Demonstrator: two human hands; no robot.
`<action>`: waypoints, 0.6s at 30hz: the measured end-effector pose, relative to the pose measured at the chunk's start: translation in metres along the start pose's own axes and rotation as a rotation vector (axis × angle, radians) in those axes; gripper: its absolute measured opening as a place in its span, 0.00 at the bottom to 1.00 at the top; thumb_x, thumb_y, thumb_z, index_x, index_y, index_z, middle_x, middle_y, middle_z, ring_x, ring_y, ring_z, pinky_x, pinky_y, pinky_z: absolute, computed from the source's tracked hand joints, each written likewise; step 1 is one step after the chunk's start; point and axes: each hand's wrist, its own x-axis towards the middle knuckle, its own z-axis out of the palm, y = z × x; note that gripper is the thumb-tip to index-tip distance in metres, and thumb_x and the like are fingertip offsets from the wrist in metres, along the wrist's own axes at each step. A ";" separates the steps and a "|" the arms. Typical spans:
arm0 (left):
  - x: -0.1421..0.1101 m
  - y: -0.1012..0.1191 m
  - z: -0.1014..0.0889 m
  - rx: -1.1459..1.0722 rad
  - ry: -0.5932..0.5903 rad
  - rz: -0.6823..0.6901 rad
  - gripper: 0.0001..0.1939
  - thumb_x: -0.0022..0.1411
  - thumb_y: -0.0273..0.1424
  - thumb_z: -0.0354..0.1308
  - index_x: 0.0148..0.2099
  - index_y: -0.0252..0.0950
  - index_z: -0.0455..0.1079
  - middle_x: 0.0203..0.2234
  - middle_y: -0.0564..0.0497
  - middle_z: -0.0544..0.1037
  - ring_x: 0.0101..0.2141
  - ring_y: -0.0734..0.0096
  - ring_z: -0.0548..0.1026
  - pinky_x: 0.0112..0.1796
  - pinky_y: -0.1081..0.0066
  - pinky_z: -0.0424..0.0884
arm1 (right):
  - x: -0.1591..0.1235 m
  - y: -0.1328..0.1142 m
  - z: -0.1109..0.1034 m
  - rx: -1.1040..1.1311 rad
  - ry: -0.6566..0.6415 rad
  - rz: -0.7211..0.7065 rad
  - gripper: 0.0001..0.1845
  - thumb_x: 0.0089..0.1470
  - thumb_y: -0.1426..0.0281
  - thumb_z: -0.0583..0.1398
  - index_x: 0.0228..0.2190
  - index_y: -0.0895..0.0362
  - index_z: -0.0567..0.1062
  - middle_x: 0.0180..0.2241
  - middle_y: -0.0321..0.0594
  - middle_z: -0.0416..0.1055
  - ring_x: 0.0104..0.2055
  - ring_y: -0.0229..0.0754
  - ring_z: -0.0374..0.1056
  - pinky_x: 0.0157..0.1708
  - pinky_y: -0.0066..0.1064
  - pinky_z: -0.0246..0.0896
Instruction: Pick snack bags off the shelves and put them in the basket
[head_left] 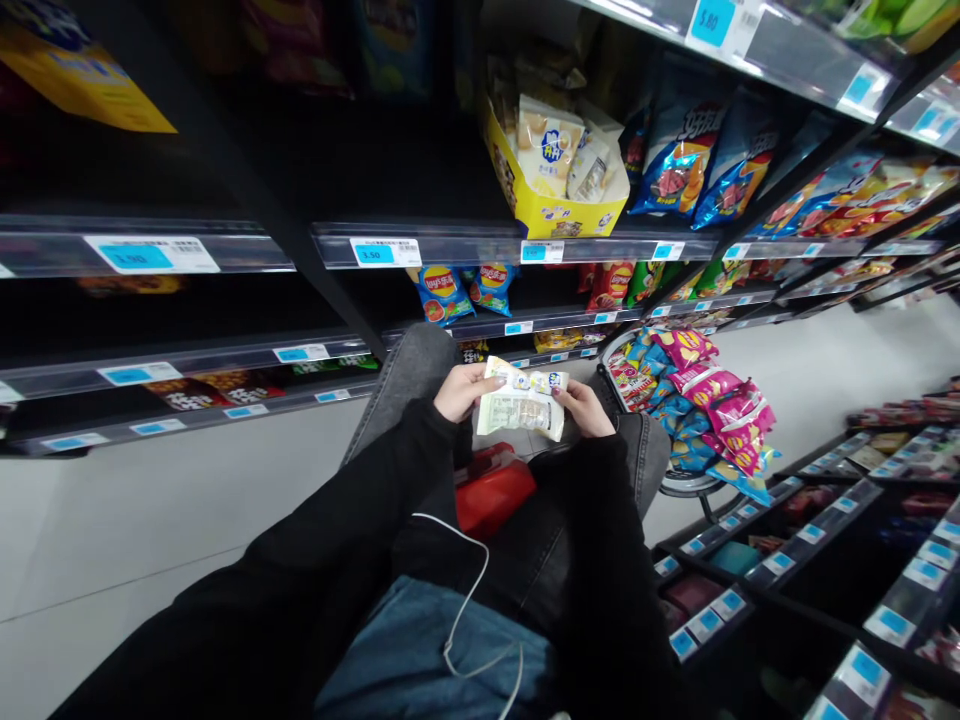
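A small white and yellow plastic snack packet (521, 412) is up in the air over the person's lap, between the two knees. The left hand (463, 392) pinches one end and the right hand (589, 408) pinches the other, with the thumbs on top. So the fingers of both hands are grasping it. I can't tell if it is one packet or two held close together.

In front is a bright yellow cardboard box (577, 220) on a dark metal shelf (465, 243), with packets that look much the same inside. Below the hands is a shiny red thing (495, 495); its shape is partly hidden. A thin white cord (480, 545) runs over the dark clothes. To the right sits a round basket with a pale rim (679, 488), piled high with pink snack bags (739, 415) and blue ones.

I think the packet could slip and drop onto the lap or the red thing, because only the tips hold it and plastic can be slick. If both hands pulled hard, it might tear. Squeezing could crush what is inside. The cord could snag if an arm swung across it. The pile in the basket looks tippy, so a knock from the right knee might spill some bags.
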 end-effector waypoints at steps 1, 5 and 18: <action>0.000 0.000 0.001 -0.083 -0.013 0.001 0.21 0.41 0.39 0.66 0.36 0.29 0.73 0.23 0.48 0.77 0.25 0.66 0.75 0.28 0.69 0.70 | 0.000 -0.002 0.002 0.024 0.010 -0.013 0.24 0.42 0.50 0.61 0.31 0.58 0.74 0.25 0.37 0.72 0.28 0.40 0.67 0.28 0.31 0.64; 0.000 -0.001 0.003 -0.259 0.024 0.035 0.23 0.41 0.38 0.66 0.39 0.30 0.71 0.29 0.45 0.78 0.32 0.60 0.77 0.35 0.64 0.72 | 0.002 -0.011 0.016 0.128 0.091 -0.088 0.26 0.41 0.49 0.61 0.34 0.57 0.73 0.31 0.39 0.74 0.33 0.42 0.69 0.34 0.33 0.65; -0.002 -0.008 0.000 -0.300 -0.171 -0.068 0.29 0.36 0.39 0.70 0.42 0.32 0.71 0.34 0.41 0.78 0.34 0.58 0.77 0.35 0.64 0.73 | -0.001 -0.003 0.036 0.298 0.135 -0.053 0.31 0.47 0.41 0.51 0.36 0.55 0.71 0.41 0.47 0.73 0.41 0.49 0.71 0.37 0.39 0.69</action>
